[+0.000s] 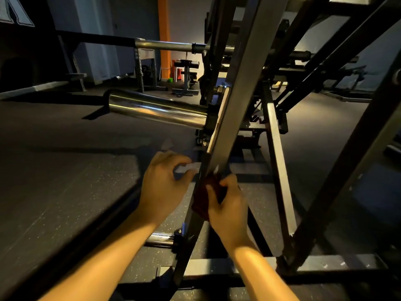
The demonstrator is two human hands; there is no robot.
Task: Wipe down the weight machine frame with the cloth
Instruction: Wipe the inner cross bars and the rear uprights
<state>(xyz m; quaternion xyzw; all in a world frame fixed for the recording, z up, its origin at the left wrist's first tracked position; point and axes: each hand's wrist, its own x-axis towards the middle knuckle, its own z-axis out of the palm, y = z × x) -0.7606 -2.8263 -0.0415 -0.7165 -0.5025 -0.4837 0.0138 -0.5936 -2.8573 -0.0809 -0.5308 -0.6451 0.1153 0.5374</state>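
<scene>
Fingers of the left hand (165,177) curled just left of the slanted frame bar (230,127); whether they held anything, I couldn't tell. The right hand (227,203) gripped the cloth (200,205) against that bar, which rose up and away.

1. A dark speckled floor (65,170) is spread across the dimly lit room.
2. An orange pillar (164,29) is set at the far side, right of a pale wall (91,29).
3. A bench (187,65) and a rack (147,66) are placed near it.
</scene>
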